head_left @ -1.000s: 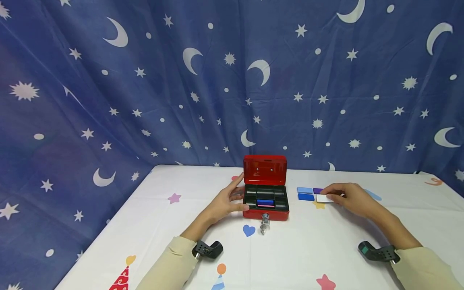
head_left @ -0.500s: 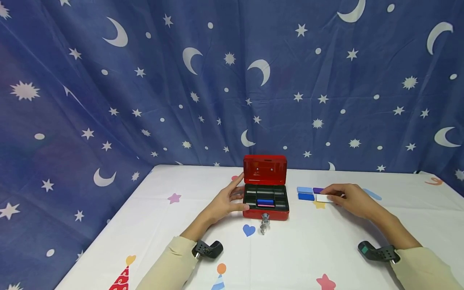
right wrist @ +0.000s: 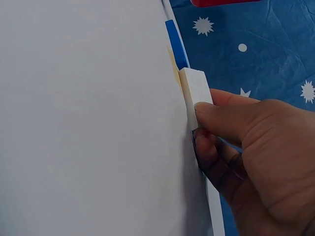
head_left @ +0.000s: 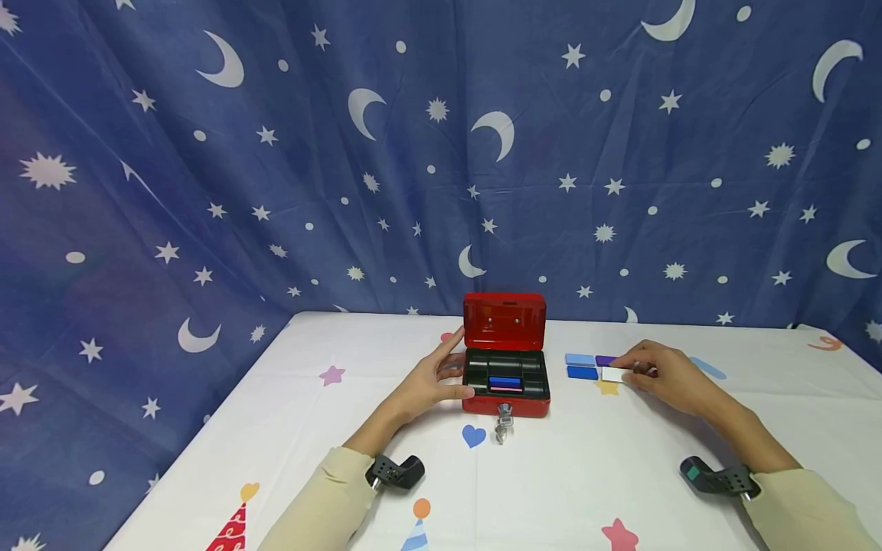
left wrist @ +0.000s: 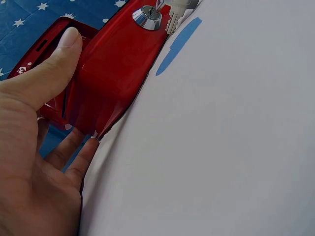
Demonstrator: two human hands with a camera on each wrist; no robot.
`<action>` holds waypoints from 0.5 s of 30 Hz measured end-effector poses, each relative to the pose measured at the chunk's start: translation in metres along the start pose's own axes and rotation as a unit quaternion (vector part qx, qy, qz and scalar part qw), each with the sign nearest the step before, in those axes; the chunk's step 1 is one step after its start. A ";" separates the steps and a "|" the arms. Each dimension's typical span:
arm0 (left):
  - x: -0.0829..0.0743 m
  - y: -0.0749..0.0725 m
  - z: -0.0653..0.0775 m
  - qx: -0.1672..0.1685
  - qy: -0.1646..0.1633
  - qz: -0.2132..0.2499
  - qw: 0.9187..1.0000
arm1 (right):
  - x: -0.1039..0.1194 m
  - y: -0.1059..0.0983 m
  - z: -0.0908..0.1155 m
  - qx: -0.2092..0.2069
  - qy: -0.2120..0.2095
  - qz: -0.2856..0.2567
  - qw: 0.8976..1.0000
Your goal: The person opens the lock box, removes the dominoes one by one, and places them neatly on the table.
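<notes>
In the head view a red cash box point(head_left: 530, 406) stands with its lid point(head_left: 504, 321) raised, showing a black compartment tray point(head_left: 475, 375). Blue and pink-edged blocks point(head_left: 505, 383) lie in its front middle compartment. My left hand point(head_left: 429, 386) rests along the box's left side, thumb at the front corner and fingers spread toward the lid. To the right, my right hand point(head_left: 664, 373) pinches a white rectangular block point(right wrist: 196, 83) between thumb and fingers, low at the tabletop. Beside it lie a dark blue block point(head_left: 582, 373), a light blue block point(head_left: 579, 360) and a partly covered purple block point(head_left: 604, 360).
Keys point(left wrist: 173, 19) hang from the lock point(left wrist: 148, 17) at the box's front. A white cloth point(head_left: 537, 482) printed with party shapes covers the table. Behind it hangs a blue curtain point(head_left: 413, 191) with moons and stars.
My right hand's knuckles have risen slightly over the white block, which stays in about the same place. My left hand and the cash box have not moved.
</notes>
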State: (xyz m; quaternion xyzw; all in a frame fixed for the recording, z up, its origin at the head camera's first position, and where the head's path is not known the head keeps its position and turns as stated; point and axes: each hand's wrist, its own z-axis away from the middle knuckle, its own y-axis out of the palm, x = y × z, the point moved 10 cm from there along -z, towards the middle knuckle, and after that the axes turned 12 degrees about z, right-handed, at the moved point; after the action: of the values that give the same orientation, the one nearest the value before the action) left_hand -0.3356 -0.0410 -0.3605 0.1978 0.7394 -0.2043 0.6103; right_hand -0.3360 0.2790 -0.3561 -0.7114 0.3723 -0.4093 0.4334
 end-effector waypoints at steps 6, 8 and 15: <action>0.000 0.000 0.000 0.000 0.000 -0.002 1.000 | -0.002 0.001 -0.002 0.003 0.003 0.001 1.000; 0.000 -0.001 0.000 -0.001 0.000 0.002 1.000 | -0.003 0.001 -0.002 0.002 0.004 0.001 1.000; 0.000 0.000 0.001 -0.002 -0.004 0.000 1.000 | -0.004 0.000 -0.001 -0.006 0.012 0.008 1.000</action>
State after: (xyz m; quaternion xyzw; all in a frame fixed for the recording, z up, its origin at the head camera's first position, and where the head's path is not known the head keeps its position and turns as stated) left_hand -0.3350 -0.0414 -0.3608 0.1957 0.7373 -0.2037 0.6137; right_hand -0.3383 0.2817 -0.3570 -0.7059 0.3858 -0.4117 0.4282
